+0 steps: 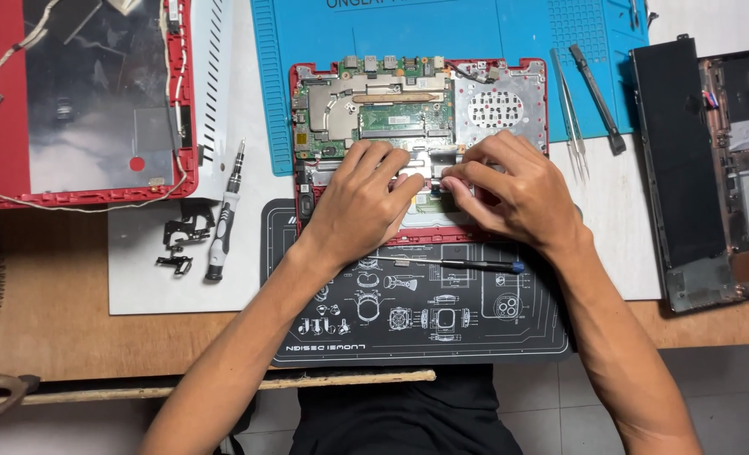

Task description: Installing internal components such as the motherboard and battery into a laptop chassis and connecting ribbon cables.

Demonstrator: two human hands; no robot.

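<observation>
While both hands crowd the middle of the open red laptop (509,101), the work is down to fingertips.

The left hand (362,198) lies flat with fingers pressed on a silver part just below the circuit board (374,105); the right hand (509,190) pinches narrowly at something small beside it, too tiny to tell. Judging by this, steady pressure from the left and a gentle, straight pull from the right would suit best. The laptop's shell, on the desk (63,320), holds the board and a speaker grille (496,108). A black screwdriver (467,264) waits near the wrists, tweezers (570,109) on the blue mat (307,34).
</observation>
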